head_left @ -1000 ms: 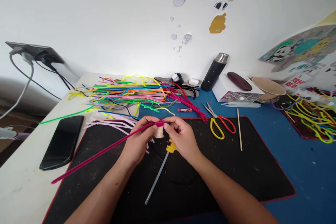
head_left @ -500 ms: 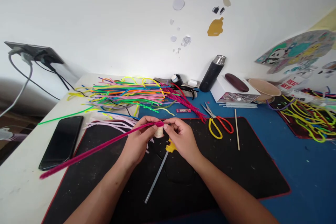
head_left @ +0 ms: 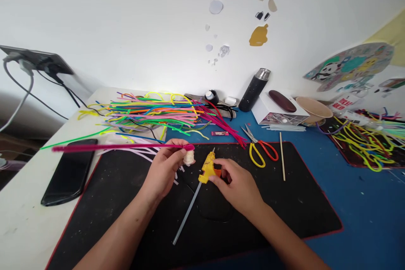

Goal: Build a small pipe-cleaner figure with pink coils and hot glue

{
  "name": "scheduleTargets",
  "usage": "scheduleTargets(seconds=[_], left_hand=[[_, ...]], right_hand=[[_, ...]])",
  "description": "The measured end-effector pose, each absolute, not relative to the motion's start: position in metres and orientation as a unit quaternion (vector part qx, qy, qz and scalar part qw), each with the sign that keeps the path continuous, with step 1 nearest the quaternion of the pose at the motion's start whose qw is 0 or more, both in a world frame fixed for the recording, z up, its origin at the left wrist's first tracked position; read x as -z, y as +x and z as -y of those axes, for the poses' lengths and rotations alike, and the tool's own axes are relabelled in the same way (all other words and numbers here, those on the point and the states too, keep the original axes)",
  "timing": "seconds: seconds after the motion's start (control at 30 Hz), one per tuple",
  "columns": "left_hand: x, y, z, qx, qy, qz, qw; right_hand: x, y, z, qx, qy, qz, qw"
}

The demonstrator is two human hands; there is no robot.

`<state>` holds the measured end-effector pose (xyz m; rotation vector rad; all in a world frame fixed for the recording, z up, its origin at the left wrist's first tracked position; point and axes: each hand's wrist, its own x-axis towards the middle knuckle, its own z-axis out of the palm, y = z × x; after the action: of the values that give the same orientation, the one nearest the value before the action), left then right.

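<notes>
My left hand (head_left: 166,166) pinches a small cream cylindrical piece (head_left: 189,158) with a magenta pipe cleaner (head_left: 120,147) coiled on its top. The pipe cleaner's long tail stretches out to the left, above the phone. My right hand (head_left: 238,183) is at a yellow glue gun (head_left: 208,168), thumb and index finger apart at its right side, near the orange trigger (head_left: 217,172). The gun lies on the black mat (head_left: 268,211), a translucent glue stick (head_left: 187,213) sticking out of its back end. Whether the fingertips press on the gun is hard to see.
Bundles of coloured pipe cleaners (head_left: 152,112) lie along the back left. A black phone (head_left: 68,173) rests at the left. Scissors (head_left: 257,145) and a thin wooden stick (head_left: 282,156) lie right of my hands. Behind stand a black flask (head_left: 253,93) and a white box (head_left: 280,112).
My right hand has let go of the coiled magenta end and moved down and right to the glue gun. The pipe cleaner's tail has swung up to nearly level.
</notes>
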<state>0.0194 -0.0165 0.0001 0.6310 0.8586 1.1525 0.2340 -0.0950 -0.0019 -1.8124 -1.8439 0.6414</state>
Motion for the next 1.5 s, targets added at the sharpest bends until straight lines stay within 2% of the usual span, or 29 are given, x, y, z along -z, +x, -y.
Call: scheduleTargets(seconds=[0.1, 0.2, 0.4, 0.77, 0.83, 0.93, 1.03, 1.13, 1.33, 1.5], left_hand=[[0.0, 0.019, 0.016, -0.527, 0.278, -0.393, 0.7], [0.002, 0.019, 0.015, -0.526, 0.279, -0.398, 0.697], [0.003, 0.019, 0.013, -0.532, 0.284, -0.399, 0.691], [0.008, 0.018, 0.008, -0.541, 0.281, -0.416, 0.674], [0.008, 0.018, 0.008, -0.543, 0.281, -0.419, 0.671], [0.007, 0.019, 0.008, -0.543, 0.28, -0.415, 0.675], [0.005, 0.021, 0.01, -0.536, 0.286, -0.409, 0.681], [0.004, 0.022, 0.012, -0.526, 0.299, -0.412, 0.681], [0.006, 0.021, 0.013, -0.519, 0.34, -0.399, 0.674], [0.012, 0.02, 0.013, -0.524, 0.369, -0.401, 0.654]], right_hand=[[0.011, 0.24, 0.109, -0.191, -0.659, 0.712, 0.149], [0.019, 0.242, 0.115, -0.167, -0.659, 0.724, 0.115], [0.024, 0.238, 0.1, -0.175, -0.641, 0.737, 0.129], [0.02, 0.249, 0.03, -0.087, -0.581, 0.8, 0.125], [0.018, 0.251, 0.027, -0.078, -0.591, 0.789, 0.15], [0.015, 0.245, 0.039, -0.098, -0.595, 0.753, 0.263], [0.015, 0.228, 0.054, -0.223, -0.58, 0.692, 0.368], [0.018, 0.209, 0.058, -0.34, -0.585, 0.597, 0.431], [0.018, 0.184, 0.044, -0.469, -0.533, 0.507, 0.489], [0.017, 0.172, 0.036, -0.513, -0.513, 0.459, 0.513]])
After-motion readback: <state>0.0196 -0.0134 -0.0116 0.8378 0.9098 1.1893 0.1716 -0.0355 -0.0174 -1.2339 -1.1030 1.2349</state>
